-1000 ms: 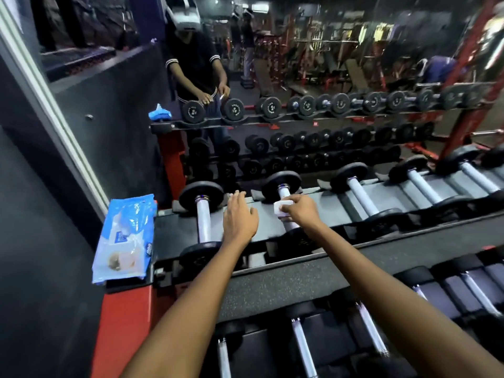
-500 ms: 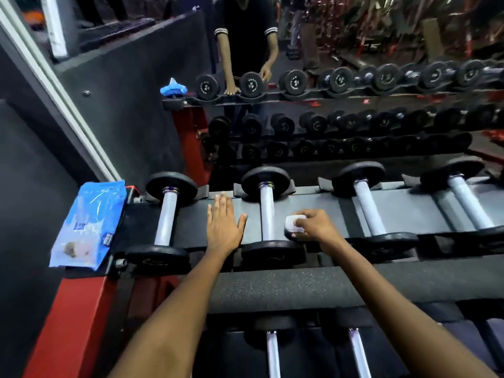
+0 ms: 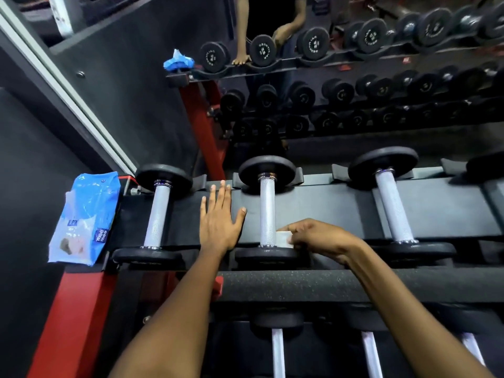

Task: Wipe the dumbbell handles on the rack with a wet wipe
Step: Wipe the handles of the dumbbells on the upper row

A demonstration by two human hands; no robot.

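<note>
Dumbbell with a knurled silver handle and black round plates (image 3: 267, 211) lies mid-frame on the black rack shelf (image 3: 321, 205), where the right hand (image 3: 319, 238) pinches a folded white wet wipe (image 3: 283, 238) against the handle's near end, likely to scrub it, while the left hand (image 3: 219, 219) rests flat, fingers straight, bracing on the shelf

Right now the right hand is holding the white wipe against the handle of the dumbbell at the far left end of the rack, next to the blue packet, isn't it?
Not quite. In the head view the right hand holds the white wipe against the handle of the second dumbbell from the left. The far left dumbbell, next to the blue packet, is untouched; the left hand rests flat on the rack between the two.
</note>
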